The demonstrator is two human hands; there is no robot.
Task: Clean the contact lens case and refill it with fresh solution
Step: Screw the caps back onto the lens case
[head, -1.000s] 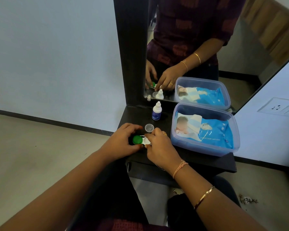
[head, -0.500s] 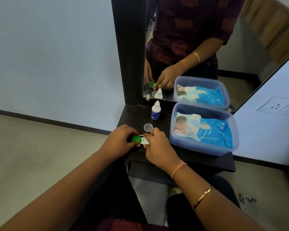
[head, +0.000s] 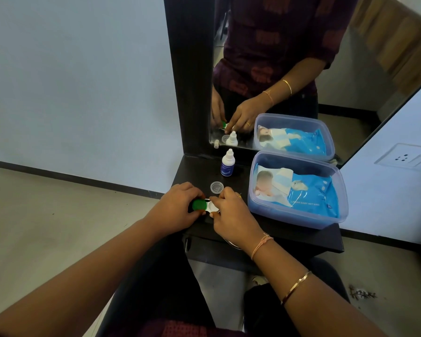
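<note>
A white contact lens case [head: 212, 207] lies on the black shelf [head: 289, 233] near its front left corner. My left hand [head: 178, 207] grips the green cap [head: 199, 205] on the case's left well. My right hand [head: 231, 215] pinches the case's right side and holds it down; the right well shows white and uncovered. A clear round cap [head: 216, 186] lies loose on the shelf just behind my hands. The small white solution bottle [head: 227, 163] with a blue label stands upright farther back, near the mirror, its tip uncovered.
A clear plastic box [head: 298, 215] holding a blue pack of wet wipes fills the right half of the shelf. A black-framed mirror [head: 326, 69] rises behind the shelf and reflects the scene. A wall socket [head: 408, 158] sits at right. The shelf's front edge lies under my wrists.
My left hand has turned on the green cap, which now shows more fully. My right-hand fingers have shifted, uncovering more of the white right well. The case stays in place.
</note>
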